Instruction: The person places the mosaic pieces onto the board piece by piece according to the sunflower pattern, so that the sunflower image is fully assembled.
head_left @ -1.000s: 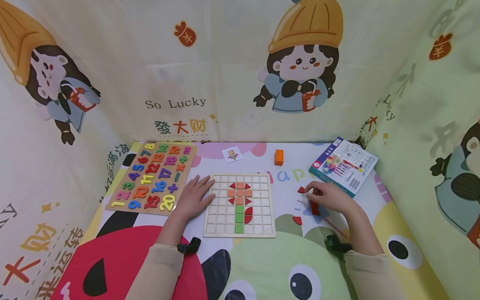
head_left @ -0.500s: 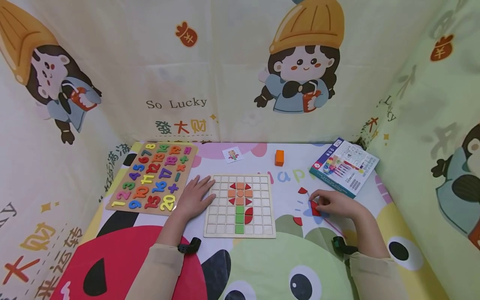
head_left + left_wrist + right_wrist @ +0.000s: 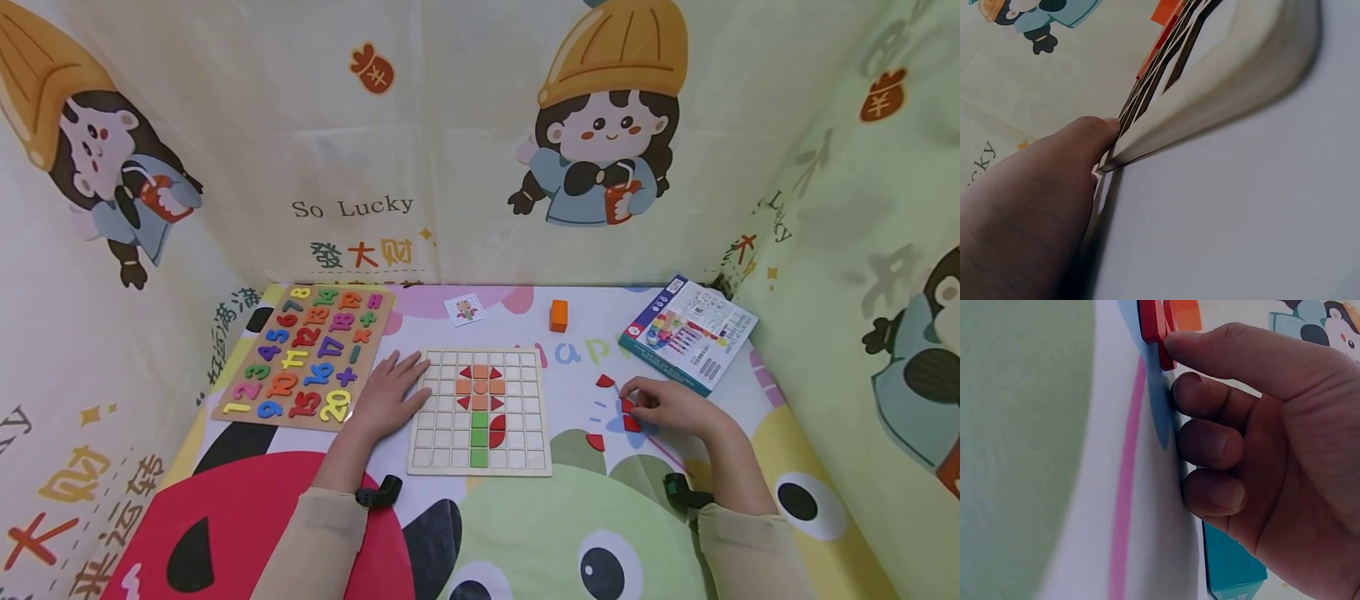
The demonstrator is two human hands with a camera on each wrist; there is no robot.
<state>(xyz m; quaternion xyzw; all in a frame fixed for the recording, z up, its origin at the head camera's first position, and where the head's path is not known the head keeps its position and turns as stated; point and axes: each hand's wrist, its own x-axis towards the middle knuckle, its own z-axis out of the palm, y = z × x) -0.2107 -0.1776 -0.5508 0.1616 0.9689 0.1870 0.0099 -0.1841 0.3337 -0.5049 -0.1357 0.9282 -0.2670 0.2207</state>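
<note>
My right hand [image 3: 667,406] pinches a small red piece [image 3: 627,406] between thumb and forefinger, with the other fingers curled in behind. Another red piece [image 3: 632,423] lies right beside it, and in the right wrist view the thumb presses against a red piece [image 3: 1167,357]. My left hand [image 3: 388,394] rests with fingers spread at the left side of a wooden grid board [image 3: 442,458]; its thumb [image 3: 1100,131] touches the board's edge. On the board a flower shape is laid out: orange squares [image 3: 480,372], red triangles, a green stem [image 3: 478,437] and red leaf pieces [image 3: 497,431].
Two loose red quarter-round pieces lie on the cloth, one farther back [image 3: 604,381] and one nearer [image 3: 596,442]. A number puzzle board [image 3: 300,358] is at left. A pattern card [image 3: 465,309], an orange block [image 3: 558,316] and a flat box [image 3: 690,333] stand farther back.
My right hand has drawn back from the farther loose red piece, moving slightly right and down to the red pieces. One of these has since shifted apart from the other. My left hand stays still.
</note>
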